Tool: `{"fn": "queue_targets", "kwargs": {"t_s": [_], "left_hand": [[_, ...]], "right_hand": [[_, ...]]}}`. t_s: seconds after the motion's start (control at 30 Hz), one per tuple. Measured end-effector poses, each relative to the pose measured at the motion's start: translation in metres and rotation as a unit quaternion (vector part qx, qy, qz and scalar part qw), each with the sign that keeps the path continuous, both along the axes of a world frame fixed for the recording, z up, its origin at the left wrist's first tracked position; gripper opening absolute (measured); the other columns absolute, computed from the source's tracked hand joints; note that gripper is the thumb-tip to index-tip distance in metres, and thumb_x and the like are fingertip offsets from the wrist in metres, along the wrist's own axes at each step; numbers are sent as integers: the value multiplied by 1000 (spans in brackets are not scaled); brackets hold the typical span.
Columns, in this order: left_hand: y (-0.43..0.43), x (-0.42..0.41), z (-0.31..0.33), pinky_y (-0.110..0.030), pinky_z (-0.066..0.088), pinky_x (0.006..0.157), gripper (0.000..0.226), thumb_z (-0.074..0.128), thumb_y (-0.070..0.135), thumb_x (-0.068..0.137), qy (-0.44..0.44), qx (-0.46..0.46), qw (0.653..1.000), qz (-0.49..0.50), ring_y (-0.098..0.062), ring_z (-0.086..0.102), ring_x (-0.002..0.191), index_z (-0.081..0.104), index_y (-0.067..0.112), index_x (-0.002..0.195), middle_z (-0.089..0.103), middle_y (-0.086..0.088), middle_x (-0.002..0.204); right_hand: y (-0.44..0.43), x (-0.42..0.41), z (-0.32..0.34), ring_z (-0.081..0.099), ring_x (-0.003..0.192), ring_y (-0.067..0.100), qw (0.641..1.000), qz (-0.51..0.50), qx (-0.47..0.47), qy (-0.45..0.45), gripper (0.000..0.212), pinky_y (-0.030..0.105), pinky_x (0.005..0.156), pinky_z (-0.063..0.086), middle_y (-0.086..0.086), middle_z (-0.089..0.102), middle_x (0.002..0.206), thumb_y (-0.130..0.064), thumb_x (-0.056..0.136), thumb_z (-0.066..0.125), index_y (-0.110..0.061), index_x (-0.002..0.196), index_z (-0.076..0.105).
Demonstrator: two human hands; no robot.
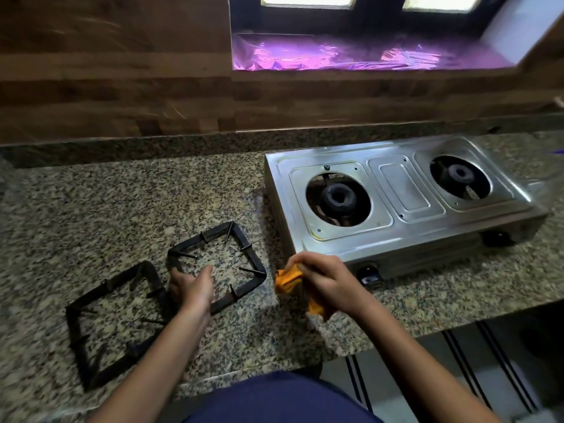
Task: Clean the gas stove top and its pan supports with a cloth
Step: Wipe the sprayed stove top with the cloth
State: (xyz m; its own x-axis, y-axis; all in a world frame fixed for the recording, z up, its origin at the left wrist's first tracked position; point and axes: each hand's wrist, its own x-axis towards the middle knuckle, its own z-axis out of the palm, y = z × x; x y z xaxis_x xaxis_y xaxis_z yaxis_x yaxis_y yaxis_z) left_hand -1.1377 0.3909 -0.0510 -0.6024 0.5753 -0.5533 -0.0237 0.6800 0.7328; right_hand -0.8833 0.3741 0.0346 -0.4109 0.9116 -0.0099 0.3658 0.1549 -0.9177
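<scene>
While my right hand bunches the orange cloth in curled fingers, just off the front-left corner of the gas stove, my left hand wraps thumb and fingers round the near-left bar of one pan support. A second pan support lies flat just left of it; blur hides whether they touch. Both rest on the granite counter. On the stove's bare steel top I see the left burner and right burner uncovered.

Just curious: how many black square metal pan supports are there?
2, both on the speckled granite counter left of the steel stove: the near pan support by the front edge, the far pan support in the left hand.
</scene>
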Motion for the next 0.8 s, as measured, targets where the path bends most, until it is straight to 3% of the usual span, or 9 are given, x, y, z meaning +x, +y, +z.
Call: {"fn": "queue_targets", "kwargs": {"t_s": [0.1,0.2,0.37,0.47,0.53,0.6,0.67,0.73,0.8], "left_hand": [[0,1,-3,-50,24,115,86,67,36,86,13,0,1000,3,-37,23,142,15,16,151,22,-20,155],[-1,9,-2,-52,21,115,84,66,38,85,59,-23,998,2,-37,19,142,18,16,150,18,-19,156],[0,46,14,-53,8,118,80,64,41,87,166,-4,981,-97,-34,1,147,20,17,151,0,-8,161],[7,68,24,-53,4,118,74,61,38,90,188,69,966,-163,-27,-10,148,21,22,150,-7,-1,162],[13,81,33,-52,11,117,66,58,38,92,179,114,956,-203,-26,-3,148,27,23,149,-3,3,162],[20,92,40,-48,20,115,57,55,36,95,159,158,947,-231,-25,9,147,35,22,146,9,1,160],[25,100,44,-45,29,111,49,51,34,97,135,191,937,-259,-23,24,142,39,24,143,25,-2,156],[28,105,47,-37,35,105,44,47,32,100,103,213,929,-286,-20,37,135,39,26,143,38,-4,150],[29,109,47,-30,35,100,43,46,30,101,74,222,921,-311,-14,41,131,39,26,143,42,-2,147]], "right_hand": [[24,8,6,61,87,11,990,-106,15,90,16,25,79,48,2,66,91,-13,95,50,-18,97,66],[60,22,9,62,87,16,975,-207,71,38,18,31,78,47,0,67,94,-14,98,48,-22,100,64],[85,33,3,57,86,27,967,-73,110,-216,19,41,75,46,6,64,90,-9,88,48,-13,100,63],[76,42,11,52,82,27,953,-9,133,-272,20,45,72,44,8,62,85,-5,79,48,-13,92,59],[69,52,19,52,79,26,952,19,111,-286,18,45,70,45,6,61,81,-4,75,48,-17,86,55],[66,62,24,55,76,23,967,48,25,-249,15,43,70,47,3,62,77,-7,78,48,-19,82,55],[66,69,25,56,74,15,987,49,-81,-131,11,36,70,46,2,62,78,-12,81,51,-16,81,61],[69,77,22,57,75,14,986,-35,-161,12,14,30,70,47,4,62,79,-16,78,54,-13,85,66],[79,80,13,62,82,23,957,-138,-223,121,14,37,75,52,9,65,86,-16,83,57,-17,91,68]]}}
